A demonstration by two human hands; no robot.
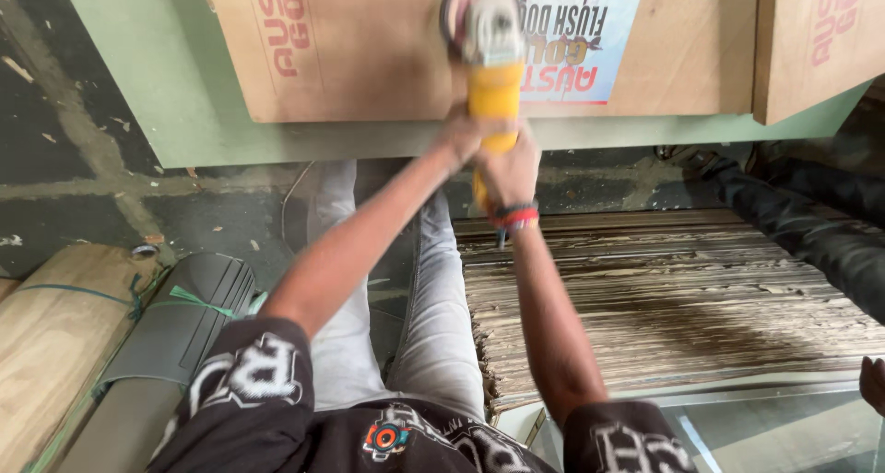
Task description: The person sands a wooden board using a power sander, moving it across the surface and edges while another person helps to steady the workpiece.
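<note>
Head view: left hand (458,136) and right hand (509,171) both wrapped tight around yellow angle grinder (489,58), disc on brown door panel (369,49); sanding under way, next pass likely needs steady, even pressure.

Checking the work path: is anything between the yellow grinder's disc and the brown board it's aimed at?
Nothing visible: both hands grip the yellow angle grinder, and its disc sits right against the brown board, though blurred.
</note>
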